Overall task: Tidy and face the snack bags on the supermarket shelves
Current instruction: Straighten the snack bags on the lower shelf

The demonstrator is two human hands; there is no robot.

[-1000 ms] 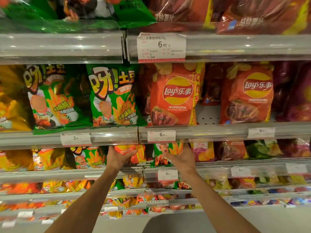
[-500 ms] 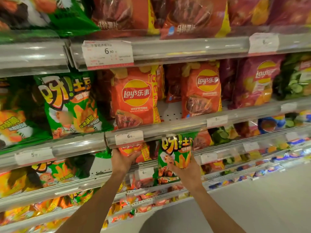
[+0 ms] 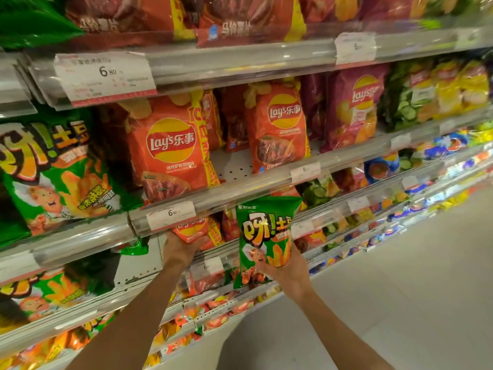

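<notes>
A: Green bag (image 3: 264, 241) is off the shelf, upright, label out, gripped low by the right hand (image 3: 286, 268). Left hand (image 3: 181, 248) cups an orange bag (image 3: 190, 231) under the shelf rail (image 3: 240, 198).

B: Progress?

A: Early, by the look of it. The green bag seems to belong with the green row (image 3: 53, 172) to the left. Lay's bags (image 3: 170, 150) above stand gapped and skewed. The rail and price tag (image 3: 170, 213) crowd the left hand.
</notes>
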